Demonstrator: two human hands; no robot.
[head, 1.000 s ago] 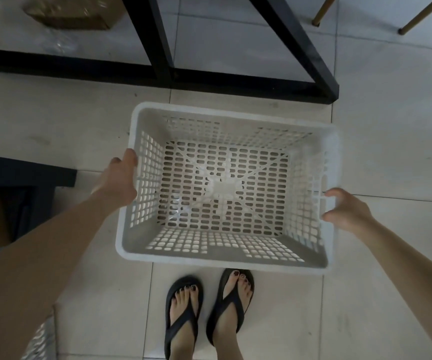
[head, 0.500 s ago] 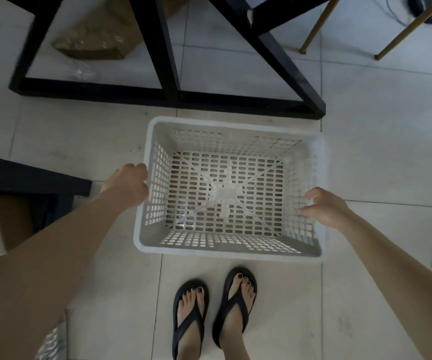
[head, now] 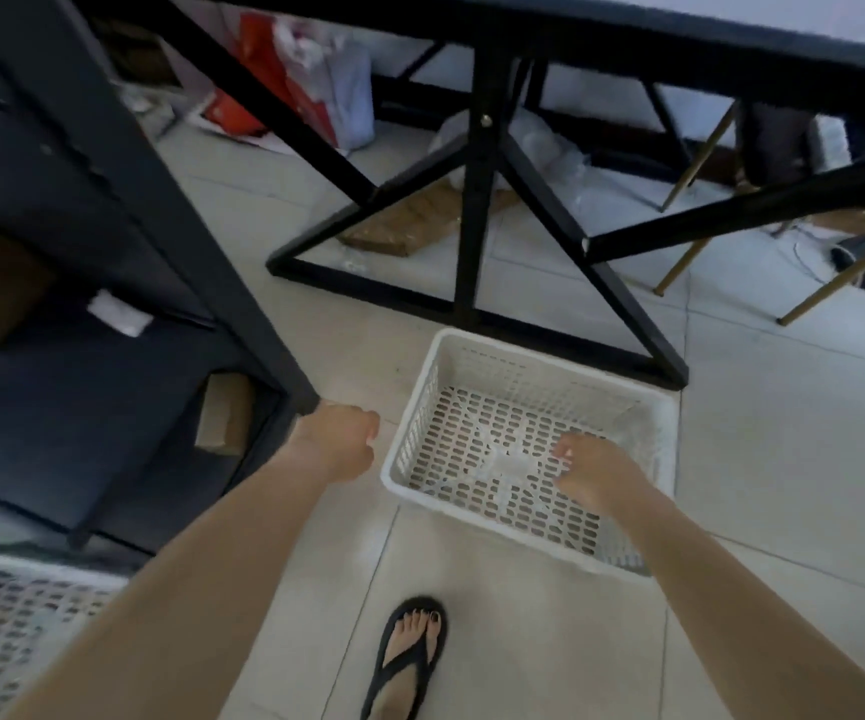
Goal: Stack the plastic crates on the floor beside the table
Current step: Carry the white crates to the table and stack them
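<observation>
White plastic crate (head: 529,449) set upright on the tiled floor (head: 498,641), just near of the black X-braced frame (head: 477,210) carrying the tabletop (head: 679,39) across the far side. Left hand (head: 339,441) loosely curled and holding nothing, poised over the floor just left of the crate's left wall, apart from it. Right hand (head: 594,472) also free of any grip, fingers loosely bent, seen over the crate's open interior; whether touching the mesh bottom cannot be told. Second perforated crate (head: 9,631) partly in view at the near left corner, well apart from the first. Dark shelving unit (head: 82,262) filling the left side, with cardboard boxes on its lower levels. One foot in a black flip-flop (head: 409,652) planted on the floor near of the crate. Red and white plastic bags (head: 310,90) and a flat cardboard piece (head: 420,220) lying under the tabletop, gold chair legs (head: 695,163) at far right
</observation>
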